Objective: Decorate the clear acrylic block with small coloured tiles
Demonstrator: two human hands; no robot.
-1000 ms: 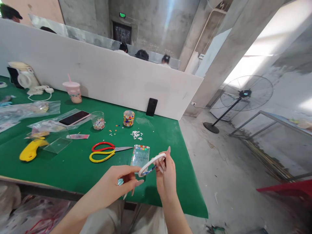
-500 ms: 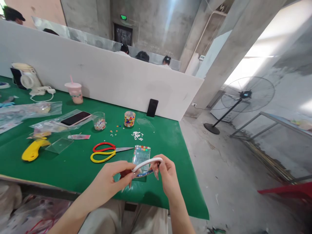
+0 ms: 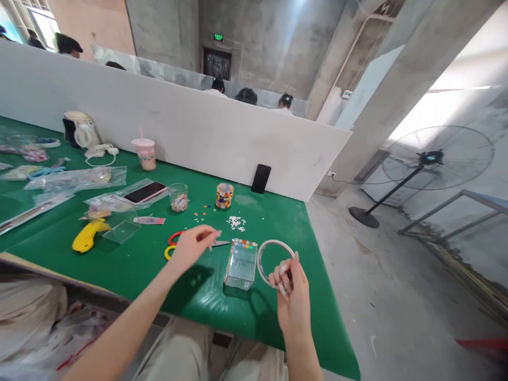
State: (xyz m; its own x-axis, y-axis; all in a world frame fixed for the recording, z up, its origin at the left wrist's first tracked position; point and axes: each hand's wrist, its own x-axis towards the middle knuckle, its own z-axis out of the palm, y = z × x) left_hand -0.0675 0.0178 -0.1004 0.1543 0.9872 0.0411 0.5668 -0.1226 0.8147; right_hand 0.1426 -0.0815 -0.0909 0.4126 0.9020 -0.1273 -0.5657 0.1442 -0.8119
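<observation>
Logged from my remote view through the head camera: one white tape roll (image 3: 276, 242), ring-shaped, raised over the green worktop (image 3: 130, 264) to the right of a clear box, clamped between the fingers and thumb of the right hand (image 3: 292, 288). One left hand (image 3: 193, 244), raised in front of the scissors, fingertips close; whether they met or pinched anything, I could not tell. One clear box (image 3: 241, 267), edged along its top and left side with small coloured pieces, on the worktop between the two hands. One pair of scissors (image 3: 173, 238), red and yellow handles, partly hidden by the left hand, blade tip pointing at the box. One scatter of white pieces (image 3: 237, 223), beyond the box. One mosaic-sided jar (image 3: 224, 197), upright, behind the scatter. One clear cup (image 3: 178, 201), partly filled with small pieces, left of the jar.
</observation>
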